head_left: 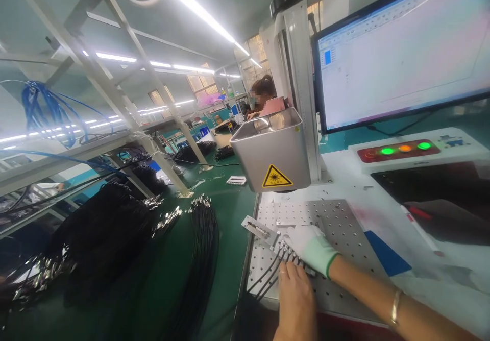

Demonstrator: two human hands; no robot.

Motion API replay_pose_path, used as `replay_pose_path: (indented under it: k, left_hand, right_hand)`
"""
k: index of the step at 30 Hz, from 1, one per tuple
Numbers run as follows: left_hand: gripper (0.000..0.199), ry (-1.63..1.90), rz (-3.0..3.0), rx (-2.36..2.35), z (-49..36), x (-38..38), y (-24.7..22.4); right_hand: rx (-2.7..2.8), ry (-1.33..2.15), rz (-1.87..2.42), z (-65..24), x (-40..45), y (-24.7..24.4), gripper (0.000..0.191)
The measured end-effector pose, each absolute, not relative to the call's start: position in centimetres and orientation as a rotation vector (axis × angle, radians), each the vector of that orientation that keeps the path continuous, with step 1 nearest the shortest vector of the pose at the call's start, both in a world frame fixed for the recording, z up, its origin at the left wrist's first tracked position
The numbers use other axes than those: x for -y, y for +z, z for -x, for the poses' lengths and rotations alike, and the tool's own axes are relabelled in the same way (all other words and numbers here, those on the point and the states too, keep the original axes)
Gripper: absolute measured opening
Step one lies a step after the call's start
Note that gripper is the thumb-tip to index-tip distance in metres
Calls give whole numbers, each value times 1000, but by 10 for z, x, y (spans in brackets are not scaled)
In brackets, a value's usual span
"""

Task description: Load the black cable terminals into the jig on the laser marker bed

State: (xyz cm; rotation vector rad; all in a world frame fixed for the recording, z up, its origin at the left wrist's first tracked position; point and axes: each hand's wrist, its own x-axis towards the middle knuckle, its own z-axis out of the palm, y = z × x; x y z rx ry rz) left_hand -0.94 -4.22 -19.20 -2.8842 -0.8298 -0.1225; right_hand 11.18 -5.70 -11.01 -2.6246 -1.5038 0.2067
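Several black cables [263, 281] with silver metal connectors [284, 247] lie side by side above the perforated metal plate [346, 228]. My bare left hand [295, 297] is closed over the cables, just behind their connectors. On the far side, my right hand [312, 246] wears a white and green glove; its fingers are bent over the connector ends, and their tips are partly hidden. Beside the connectors, a metal fixture block [260, 232] with a slot juts past the plate's left edge. Above both hands hangs a grey laser head [271, 152] with a yellow warning sign.
A long bundle of black cables [201, 259] lies on the green table [149, 290], near a larger dark heap [111, 223]. At right are a monitor [406, 55], a lit button panel [398, 151], a marker pen [421, 231] and a blue sheet [386, 254]. Another person [268, 98] sits behind.
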Motion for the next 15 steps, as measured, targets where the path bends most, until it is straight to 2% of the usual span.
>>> replay_pose_path:
  k: [8,15]
  left_hand:
    - [35,92,2821,553,15,57,-148]
    - [35,150,2970,686,14,51,-134]
  right_hand:
    - [1473,263,2622,-115,55,-122,38]
    - [1520,246,2567,-114,64,-104,34]
